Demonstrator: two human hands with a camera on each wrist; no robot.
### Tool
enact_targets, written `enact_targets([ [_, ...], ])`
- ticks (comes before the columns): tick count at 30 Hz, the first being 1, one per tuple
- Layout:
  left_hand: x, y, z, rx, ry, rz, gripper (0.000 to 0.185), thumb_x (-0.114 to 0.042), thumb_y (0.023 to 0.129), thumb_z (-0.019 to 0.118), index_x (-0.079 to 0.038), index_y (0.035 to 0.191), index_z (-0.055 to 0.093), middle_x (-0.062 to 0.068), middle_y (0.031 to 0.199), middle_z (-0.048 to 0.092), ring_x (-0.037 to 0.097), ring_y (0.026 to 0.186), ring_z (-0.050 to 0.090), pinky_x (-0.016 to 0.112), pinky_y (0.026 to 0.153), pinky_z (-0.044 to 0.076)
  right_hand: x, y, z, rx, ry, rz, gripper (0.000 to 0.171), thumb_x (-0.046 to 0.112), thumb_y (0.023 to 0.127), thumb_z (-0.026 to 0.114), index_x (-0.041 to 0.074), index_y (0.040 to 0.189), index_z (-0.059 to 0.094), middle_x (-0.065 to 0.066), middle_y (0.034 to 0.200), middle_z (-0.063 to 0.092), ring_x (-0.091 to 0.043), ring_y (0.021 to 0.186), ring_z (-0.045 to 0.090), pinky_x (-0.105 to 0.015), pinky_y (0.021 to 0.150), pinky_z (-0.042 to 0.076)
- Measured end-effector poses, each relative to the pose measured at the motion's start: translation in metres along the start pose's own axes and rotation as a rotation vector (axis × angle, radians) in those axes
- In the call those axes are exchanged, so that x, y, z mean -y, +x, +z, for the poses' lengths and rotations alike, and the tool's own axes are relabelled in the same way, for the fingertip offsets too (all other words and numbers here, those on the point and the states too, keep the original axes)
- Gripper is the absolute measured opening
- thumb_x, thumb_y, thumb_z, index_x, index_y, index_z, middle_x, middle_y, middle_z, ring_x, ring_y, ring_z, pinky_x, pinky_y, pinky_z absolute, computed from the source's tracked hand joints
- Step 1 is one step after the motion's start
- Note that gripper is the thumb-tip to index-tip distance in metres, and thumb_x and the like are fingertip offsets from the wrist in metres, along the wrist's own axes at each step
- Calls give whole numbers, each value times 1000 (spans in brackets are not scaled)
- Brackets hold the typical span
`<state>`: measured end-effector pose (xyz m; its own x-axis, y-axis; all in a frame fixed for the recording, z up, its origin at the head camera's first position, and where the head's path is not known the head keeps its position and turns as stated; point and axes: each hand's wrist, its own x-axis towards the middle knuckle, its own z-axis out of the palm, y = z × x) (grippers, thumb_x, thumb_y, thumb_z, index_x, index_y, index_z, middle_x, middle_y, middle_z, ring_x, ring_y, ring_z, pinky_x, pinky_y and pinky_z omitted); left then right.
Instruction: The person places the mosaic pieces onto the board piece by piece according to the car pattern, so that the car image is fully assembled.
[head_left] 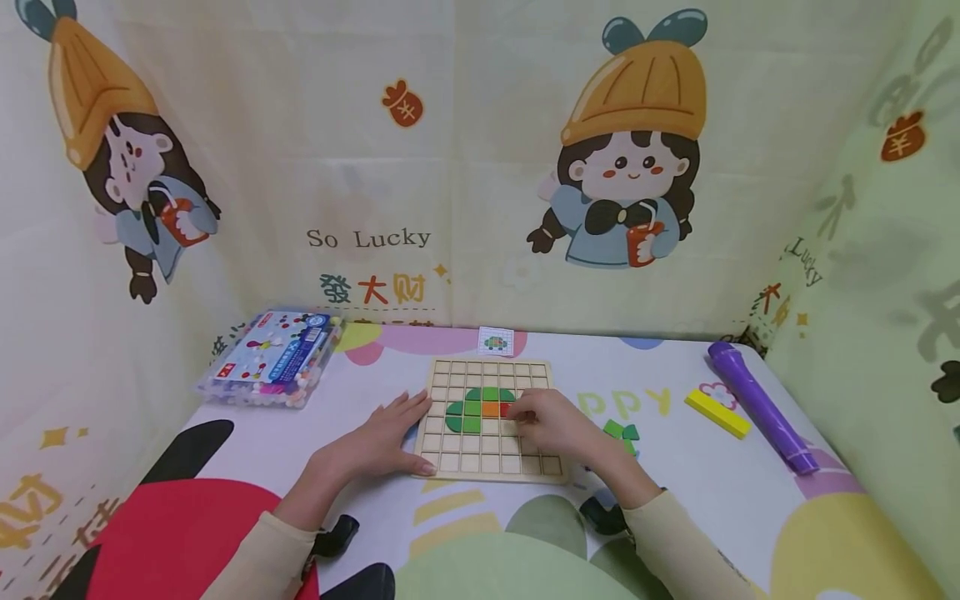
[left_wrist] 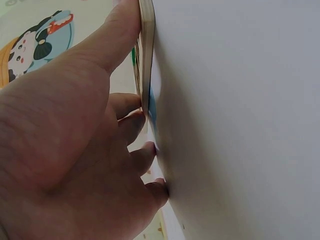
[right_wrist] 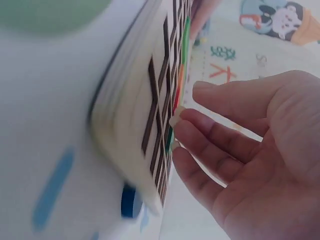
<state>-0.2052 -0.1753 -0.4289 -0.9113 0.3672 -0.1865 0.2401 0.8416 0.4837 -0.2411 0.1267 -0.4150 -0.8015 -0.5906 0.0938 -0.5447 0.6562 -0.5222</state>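
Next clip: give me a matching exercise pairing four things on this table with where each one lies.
Things:
1. purple torch
2. yellow block
3. clear plastic box
4. small picture card

Places:
A. just behind the wooden grid board
B. far left of the table
C. along the right edge
D. between board and torch

Pairs: 1-C, 2-D, 3-B, 4-A

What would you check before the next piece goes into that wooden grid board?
1. Grid board lies flat on the table: ok.
2. Left hand steadies the board's left edge: ok.
3. Right hand has its fingertips at the red piece: ok.
4. Red piece fully seated in its cell: cannot tell, fingers cover it.
5. Pattern card in sight behind the board: ok.
6. Spare green pieces lie near the right hand: ok.
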Motion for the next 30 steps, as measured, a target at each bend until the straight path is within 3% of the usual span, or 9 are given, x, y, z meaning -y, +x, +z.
enact_targets([
  [16, 0, 0, -1, 3, -2, 10, 110, -58, 74, 80, -13, 158, 26, 5, 168, 18, 36, 156, 8, 64, 123, 11, -48, -37, -43, -72, -10, 73, 23, -4, 83, 66, 4, 103, 75, -4, 94, 71, -11, 81, 60, -28, 73, 53],
  [24, 0, -2, -2, 5, -3, 10, 110, -58, 74, 80, -12, 158, 27, 7, 168, 19, 38, 156, 9, 64, 123, 11, -67, -51, -56, -84, -67, 151, 24, -5, 83, 65, 6, 102, 75, -6, 104, 71, -26, 95, 62, -47, 86, 55],
  [30, -1, -1, -1, 4, -1, 0, 110, -58, 73, 80, -14, 158, 27, 5, 168, 19, 36, 156, 9, 63, 123, 11, -73, -58, -61, -25, -52, 222, 30, -8, 82, 61, 5, 106, 75, -7, 107, 69, -28, 101, 63, -53, 96, 53],
])
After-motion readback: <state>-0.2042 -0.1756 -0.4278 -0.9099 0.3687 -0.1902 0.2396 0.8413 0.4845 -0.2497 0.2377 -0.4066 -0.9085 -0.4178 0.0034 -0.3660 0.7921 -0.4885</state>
